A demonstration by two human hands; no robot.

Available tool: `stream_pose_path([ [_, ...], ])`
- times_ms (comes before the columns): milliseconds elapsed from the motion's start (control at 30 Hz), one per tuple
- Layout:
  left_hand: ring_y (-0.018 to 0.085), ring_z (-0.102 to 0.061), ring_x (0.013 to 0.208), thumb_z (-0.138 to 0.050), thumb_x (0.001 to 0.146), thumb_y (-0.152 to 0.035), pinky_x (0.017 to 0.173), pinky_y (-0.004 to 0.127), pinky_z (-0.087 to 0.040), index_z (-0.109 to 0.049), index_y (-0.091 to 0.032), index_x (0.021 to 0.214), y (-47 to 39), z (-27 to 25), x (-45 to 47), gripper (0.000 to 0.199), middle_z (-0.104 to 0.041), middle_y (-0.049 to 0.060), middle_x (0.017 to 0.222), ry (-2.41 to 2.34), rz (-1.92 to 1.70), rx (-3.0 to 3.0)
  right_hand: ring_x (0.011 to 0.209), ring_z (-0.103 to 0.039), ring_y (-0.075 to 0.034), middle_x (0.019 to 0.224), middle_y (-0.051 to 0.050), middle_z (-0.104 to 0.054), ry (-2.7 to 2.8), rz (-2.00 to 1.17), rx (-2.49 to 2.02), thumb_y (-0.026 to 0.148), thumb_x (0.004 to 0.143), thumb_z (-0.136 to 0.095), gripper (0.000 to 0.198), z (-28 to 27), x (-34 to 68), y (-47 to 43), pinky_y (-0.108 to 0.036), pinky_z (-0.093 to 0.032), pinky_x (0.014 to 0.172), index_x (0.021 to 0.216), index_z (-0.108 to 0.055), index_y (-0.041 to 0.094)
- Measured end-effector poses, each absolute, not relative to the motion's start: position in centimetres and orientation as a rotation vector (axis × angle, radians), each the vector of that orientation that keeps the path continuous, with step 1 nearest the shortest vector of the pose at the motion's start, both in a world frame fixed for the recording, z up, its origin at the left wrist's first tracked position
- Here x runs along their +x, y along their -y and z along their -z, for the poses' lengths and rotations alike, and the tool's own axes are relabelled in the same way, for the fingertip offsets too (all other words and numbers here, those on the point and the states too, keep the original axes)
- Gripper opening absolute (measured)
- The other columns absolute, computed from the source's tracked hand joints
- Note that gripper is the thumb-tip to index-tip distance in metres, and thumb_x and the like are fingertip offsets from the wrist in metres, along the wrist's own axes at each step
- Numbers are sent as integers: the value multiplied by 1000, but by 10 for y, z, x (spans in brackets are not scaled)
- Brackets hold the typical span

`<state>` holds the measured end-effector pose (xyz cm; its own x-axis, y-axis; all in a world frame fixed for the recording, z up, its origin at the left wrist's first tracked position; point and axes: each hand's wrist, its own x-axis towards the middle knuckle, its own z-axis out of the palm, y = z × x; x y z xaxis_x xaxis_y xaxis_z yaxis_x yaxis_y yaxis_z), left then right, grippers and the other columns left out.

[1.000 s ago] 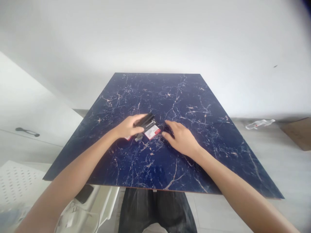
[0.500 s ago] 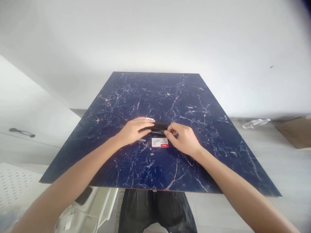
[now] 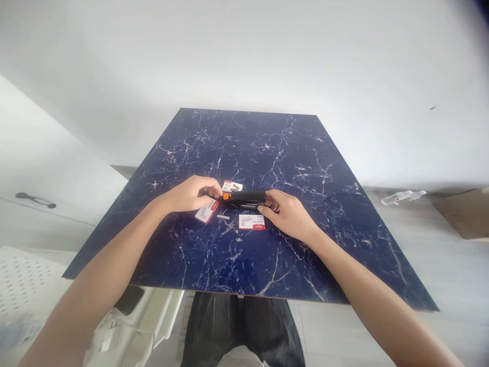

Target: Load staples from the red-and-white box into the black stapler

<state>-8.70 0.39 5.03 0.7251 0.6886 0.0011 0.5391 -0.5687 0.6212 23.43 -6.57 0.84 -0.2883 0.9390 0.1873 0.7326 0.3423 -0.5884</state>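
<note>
A black stapler (image 3: 247, 198) with an orange end lies crosswise on the blue marbled table (image 3: 237, 260). My right hand (image 3: 284, 211) grips its right end, the thumb along the near side and the fingers curled behind. At the orange end, the fingertips of my left hand (image 3: 194, 193) come together and touch it. A small grey staple strip (image 3: 223, 217) rests just in front of the stapler. Three red-and-white boxes surround it: a near box (image 3: 251, 222), a tilted box (image 3: 207, 211) below my left hand, and a box (image 3: 232, 186) behind the stapler.
On the right, a clear plastic bottle (image 3: 403, 197) lies on the floor beside a cardboard box (image 3: 464, 213). A white cabinet with a dark handle (image 3: 35, 200) stands at left. Below the table's near left edge, a dark phone-like object (image 3: 130, 299) sits on something white.
My left hand has drawn back to the left from over the stapler, uncovering its orange end, the tilted box and the staple strip. My right hand stays on the right end.
</note>
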Motion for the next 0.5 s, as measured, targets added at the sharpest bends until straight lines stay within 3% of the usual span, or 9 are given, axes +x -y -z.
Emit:
stream_pose_path([
  [167, 20, -69, 81, -75, 85, -31, 76, 33, -51, -77, -28, 87, 21, -49, -71, 5, -75, 1, 88, -830, -108, 2478, 75, -66, -20, 92, -3, -72, 2135, -532, -1462, 29, 95, -62, 9, -9, 232, 68, -32, -48, 66, 102, -62, 24],
  [300, 19, -66, 75, -67, 90, -23, 77, 35, -50, -76, -26, 79, 29, -37, -59, 14, -72, 2, 82, -842, -256, 2624, 60, -59, -17, 70, 5, -63, 1975, -518, -1486, 29, 91, -64, 18, -11, 231, 70, -30, -45, 60, 106, -55, 25],
  [400, 20, -68, 77, -70, 88, -26, 76, 34, -51, -80, -27, 96, 27, -29, -55, 13, -75, 2, 86, -838, -297, 2645, 50, -48, -13, 58, 9, -50, 1880, -427, -1430, 28, 90, -61, 13, -16, 229, 76, -29, -41, 56, 94, -49, 26],
  [500, 21, -71, 84, -69, 92, -27, 78, 34, -51, -82, -29, 105, 25, -27, -54, 18, -79, 2, 91, -801, -267, 2670, 49, -46, -12, 57, 9, -49, 1874, -345, -1356, 27, 91, -60, 13, -18, 229, 82, -28, -42, 56, 89, -47, 26],
])
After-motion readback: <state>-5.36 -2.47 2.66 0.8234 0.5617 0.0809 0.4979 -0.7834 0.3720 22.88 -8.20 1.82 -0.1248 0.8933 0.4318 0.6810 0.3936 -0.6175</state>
